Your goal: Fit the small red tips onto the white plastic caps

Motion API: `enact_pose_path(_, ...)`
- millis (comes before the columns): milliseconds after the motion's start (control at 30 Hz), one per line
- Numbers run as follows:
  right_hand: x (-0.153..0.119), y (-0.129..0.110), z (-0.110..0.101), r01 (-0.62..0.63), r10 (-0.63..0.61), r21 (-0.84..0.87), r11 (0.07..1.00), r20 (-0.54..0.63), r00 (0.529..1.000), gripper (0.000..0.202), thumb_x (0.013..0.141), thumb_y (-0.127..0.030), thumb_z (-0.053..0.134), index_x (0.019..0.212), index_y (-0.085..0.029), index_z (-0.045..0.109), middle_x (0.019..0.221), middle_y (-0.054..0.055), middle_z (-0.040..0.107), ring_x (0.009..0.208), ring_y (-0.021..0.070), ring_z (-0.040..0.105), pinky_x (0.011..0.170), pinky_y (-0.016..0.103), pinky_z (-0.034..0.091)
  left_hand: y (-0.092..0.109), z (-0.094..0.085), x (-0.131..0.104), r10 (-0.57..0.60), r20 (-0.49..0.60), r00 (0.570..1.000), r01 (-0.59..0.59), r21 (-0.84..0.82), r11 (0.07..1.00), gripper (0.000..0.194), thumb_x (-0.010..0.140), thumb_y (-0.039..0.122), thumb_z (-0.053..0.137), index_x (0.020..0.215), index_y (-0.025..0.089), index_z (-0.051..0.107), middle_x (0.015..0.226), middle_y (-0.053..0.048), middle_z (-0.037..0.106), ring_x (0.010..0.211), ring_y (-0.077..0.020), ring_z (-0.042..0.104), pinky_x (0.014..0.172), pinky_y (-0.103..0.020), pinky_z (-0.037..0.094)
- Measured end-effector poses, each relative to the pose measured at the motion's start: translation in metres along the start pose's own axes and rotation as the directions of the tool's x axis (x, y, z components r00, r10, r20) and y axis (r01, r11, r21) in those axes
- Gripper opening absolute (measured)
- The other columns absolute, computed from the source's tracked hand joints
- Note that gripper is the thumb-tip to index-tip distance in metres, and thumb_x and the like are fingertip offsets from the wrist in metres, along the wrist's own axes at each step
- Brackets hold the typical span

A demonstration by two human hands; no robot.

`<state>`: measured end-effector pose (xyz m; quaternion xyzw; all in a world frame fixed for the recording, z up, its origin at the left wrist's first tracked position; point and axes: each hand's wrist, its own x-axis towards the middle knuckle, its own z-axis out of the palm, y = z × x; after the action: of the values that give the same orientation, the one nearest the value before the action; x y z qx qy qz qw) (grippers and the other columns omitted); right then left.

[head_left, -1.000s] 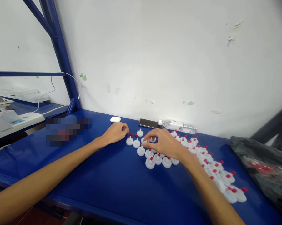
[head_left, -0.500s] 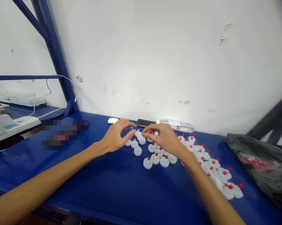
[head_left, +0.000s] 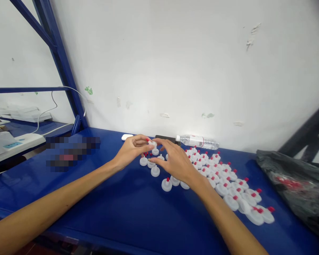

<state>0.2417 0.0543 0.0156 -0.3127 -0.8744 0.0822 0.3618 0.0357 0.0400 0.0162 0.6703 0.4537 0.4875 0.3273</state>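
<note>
My left hand (head_left: 130, 149) pinches a white round plastic cap (head_left: 153, 144) whose red tip (head_left: 148, 140) points to the upper left. My right hand (head_left: 177, 160) is beside it, thumb and forefinger spread apart; whether its forefinger touches the held cap I cannot tell. Below the hands, several white caps without red tips (head_left: 155, 171) stand on the blue table. Tiny red pieces (head_left: 146, 154) lie behind them, partly hidden by the left fingers. Many white caps with red tips (head_left: 222, 187) spread out to the right, some covered by my right hand and forearm.
A clear water bottle (head_left: 198, 141) lies along the wall, next to a dark phone (head_left: 166, 138). A small white case (head_left: 127, 136) is at the back. On the right is a black plastic bag (head_left: 286, 177) with red pieces. A blurred-out patch (head_left: 71, 154) covers something at left.
My left hand has closed on a cap, which now shows a red tip. My right thumb and forefinger have parted from their pinch, and that hand has moved slightly left and down.
</note>
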Motion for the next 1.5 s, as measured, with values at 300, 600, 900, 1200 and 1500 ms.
enact_pose_path(300,-0.002,-0.007,0.014,0.005,-0.023,-0.215,0.977,-0.081,0.996,0.034,0.099,-0.039,0.060,0.127,-0.019,0.063,0.115,0.010,0.074,0.099,0.0281,0.069,0.091,0.040,0.049,0.000,0.006,-0.006,0.034,0.022,0.999,-0.037,0.150,0.988,0.039,0.090,0.058,0.061,0.087,0.019,0.059,0.080,-0.004,0.073,0.061,-0.0153,0.062,0.053,-0.026,0.046)
enact_pose_path(600,0.000,-0.001,0.006,0.083,-0.108,-0.262,0.962,-0.080,0.991,0.031,0.096,-0.034,0.065,0.124,-0.020,0.066,0.111,0.007,0.077,0.100,0.0257,0.070,0.094,0.037,0.049,0.005,0.000,-0.010,0.194,0.064,0.979,-0.202,0.447,0.872,0.041,0.099,0.048,0.048,0.068,0.020,0.052,0.065,0.002,0.050,0.068,-0.0161,0.043,0.068,-0.031,0.031)
enact_pose_path(900,0.007,-0.001,0.014,0.121,-0.148,-0.373,0.920,-0.043,0.988,0.031,0.101,-0.017,0.049,0.129,-0.016,0.062,0.117,0.012,0.073,0.109,0.0263,0.066,0.106,0.040,0.045,-0.007,0.005,0.003,-0.087,0.045,0.995,0.073,0.241,0.968,0.054,0.097,0.065,0.028,0.062,0.024,0.025,0.053,0.006,0.026,0.047,-0.0109,0.026,0.047,-0.028,0.029)
enact_pose_path(1200,-0.002,0.057,-0.048,-0.253,0.149,-0.343,0.904,-0.303,0.941,0.030,0.095,-0.021,0.051,0.119,-0.013,0.066,0.120,0.016,0.069,0.101,0.0326,0.066,0.089,0.046,0.050,-0.035,-0.032,0.023,-0.105,-0.131,0.986,0.153,0.451,0.879,0.042,0.090,0.053,0.045,0.062,0.022,0.053,0.064,-0.002,0.057,0.061,-0.0174,0.050,0.061,-0.031,0.036)
enact_pose_path(1500,0.003,0.018,-0.009,-0.158,0.162,-0.169,0.973,0.013,0.987,0.020,0.091,-0.036,0.060,0.099,-0.022,0.073,0.097,0.005,0.074,0.092,0.0239,0.067,0.081,0.036,0.046,-0.050,-0.024,0.018,-0.161,0.020,0.987,0.117,0.605,0.788,0.026,0.082,0.042,0.058,0.078,0.022,0.074,0.075,-0.003,0.074,0.069,-0.0206,0.064,0.060,-0.029,0.041)
